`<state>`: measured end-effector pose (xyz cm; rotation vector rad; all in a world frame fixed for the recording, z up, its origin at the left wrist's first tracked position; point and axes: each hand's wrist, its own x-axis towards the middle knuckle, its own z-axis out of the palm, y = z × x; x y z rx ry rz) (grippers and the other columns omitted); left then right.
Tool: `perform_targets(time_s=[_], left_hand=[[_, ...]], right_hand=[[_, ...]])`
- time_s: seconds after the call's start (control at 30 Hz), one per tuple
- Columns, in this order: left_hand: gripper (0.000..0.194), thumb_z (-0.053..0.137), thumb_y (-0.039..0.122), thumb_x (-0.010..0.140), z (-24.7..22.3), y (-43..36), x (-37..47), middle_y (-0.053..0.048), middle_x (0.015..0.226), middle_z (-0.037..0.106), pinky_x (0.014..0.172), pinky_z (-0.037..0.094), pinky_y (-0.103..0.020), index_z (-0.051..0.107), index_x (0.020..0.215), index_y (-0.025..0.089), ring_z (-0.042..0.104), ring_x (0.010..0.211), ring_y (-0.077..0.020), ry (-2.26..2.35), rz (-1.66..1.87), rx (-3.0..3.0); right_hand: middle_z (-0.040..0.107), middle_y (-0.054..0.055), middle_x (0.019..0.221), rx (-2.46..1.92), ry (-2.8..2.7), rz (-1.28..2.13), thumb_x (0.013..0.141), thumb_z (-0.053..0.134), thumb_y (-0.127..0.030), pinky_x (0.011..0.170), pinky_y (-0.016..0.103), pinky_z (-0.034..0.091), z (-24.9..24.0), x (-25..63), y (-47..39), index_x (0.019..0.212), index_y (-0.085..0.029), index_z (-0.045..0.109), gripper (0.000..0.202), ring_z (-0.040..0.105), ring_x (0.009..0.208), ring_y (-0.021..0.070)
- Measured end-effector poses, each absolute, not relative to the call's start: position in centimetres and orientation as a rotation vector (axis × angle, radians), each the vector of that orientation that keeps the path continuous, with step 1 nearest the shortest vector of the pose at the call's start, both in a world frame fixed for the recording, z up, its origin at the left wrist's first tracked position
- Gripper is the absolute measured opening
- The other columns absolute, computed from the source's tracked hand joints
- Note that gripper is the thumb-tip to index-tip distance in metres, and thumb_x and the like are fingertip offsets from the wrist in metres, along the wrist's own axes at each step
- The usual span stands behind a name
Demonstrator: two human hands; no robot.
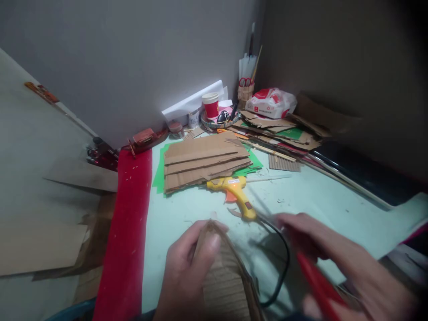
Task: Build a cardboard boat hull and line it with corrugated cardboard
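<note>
My left hand [187,272] is closed around a folded piece of corrugated cardboard [225,285], thumb on its near face, with the pointed end facing away from me. To the right, my right hand [334,254] is blurred by motion and grips a red-handled tool [317,285]. A thin grey streak extends from that hand toward the glue gun; whether it is the tool's blade I cannot make out. The yellow hot glue gun [239,194] with an orange trigger lies on its side just beyond both hands. Its black cord [287,254] curves between them.
Cut cardboard sheets [203,156] lie stacked over green paper [158,178] behind the glue gun. A red paper cup [211,107] stands on a round tray at the back. More cardboard scraps [284,129] and wooden sticks [272,151] pile up at the right. Red cloth [127,232] covers the table's left edge.
</note>
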<state>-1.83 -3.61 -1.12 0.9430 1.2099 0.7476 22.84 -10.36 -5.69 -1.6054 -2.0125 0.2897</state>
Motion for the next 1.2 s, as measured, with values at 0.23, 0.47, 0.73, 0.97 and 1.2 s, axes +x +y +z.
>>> perform_targets(time_s=[0.23,0.47,0.73,0.97,1.2], left_hand=[[0.016,0.066,0.035,0.081,-0.6,-3.7,-1.3,0.002,0.068,0.063,0.059,0.042,-0.021,0.072,0.078,0.021,0.053,0.065,-0.0147,1.229,0.881,1.017],[0.018,0.065,0.032,0.083,-0.9,-3.8,-1.4,0.003,0.063,0.058,0.056,0.041,-0.021,0.068,0.069,0.021,0.049,0.061,-0.0135,1.189,0.919,1.055],[0.013,0.067,0.028,0.08,-0.9,-3.8,-1.2,0.003,0.062,0.061,0.058,0.043,-0.021,0.071,0.07,0.021,0.053,0.063,-0.0145,1.174,0.94,0.983],[0.016,0.067,0.027,0.08,-1.3,-3.5,-1.4,0.002,0.061,0.057,0.056,0.041,-0.021,0.069,0.066,0.019,0.049,0.061,-0.0134,1.176,0.921,0.952],[0.016,0.065,0.026,0.082,-1.0,-3.4,-1.3,0.001,0.064,0.059,0.058,0.043,-0.02,0.068,0.069,0.018,0.051,0.064,-0.0131,1.173,0.899,0.907]], right_hand=[[0.062,0.01,0.136,-1.391,-2.206,0.315,0.081,0.063,-0.043,0.08,0.041,0.065,-6.8,19.7,-10.5,0.152,-0.031,0.021,0.084,0.068,0.112,0.0351],[0.07,0.01,0.117,-1.288,-2.148,0.257,0.087,0.058,-0.047,0.061,0.03,0.065,-4.0,18.1,-8.3,0.142,-0.033,0.036,0.06,0.074,0.094,0.0297],[0.072,0.006,0.111,-1.339,-2.104,0.325,0.084,0.066,-0.041,0.073,0.029,0.064,-3.4,17.8,-7.9,0.129,-0.032,0.049,0.049,0.074,0.091,0.0247],[0.074,0.002,0.111,-1.3,-2.033,0.371,0.082,0.067,-0.036,0.075,0.031,0.064,-5.0,17.7,-8.0,0.131,-0.034,0.05,0.051,0.074,0.09,0.0234],[0.074,0.002,0.082,-1.163,-2.032,0.508,0.085,0.057,-0.027,0.052,0.028,0.057,-3.6,17.1,-6.8,0.105,-0.029,0.056,0.02,0.071,0.066,0.0215]])
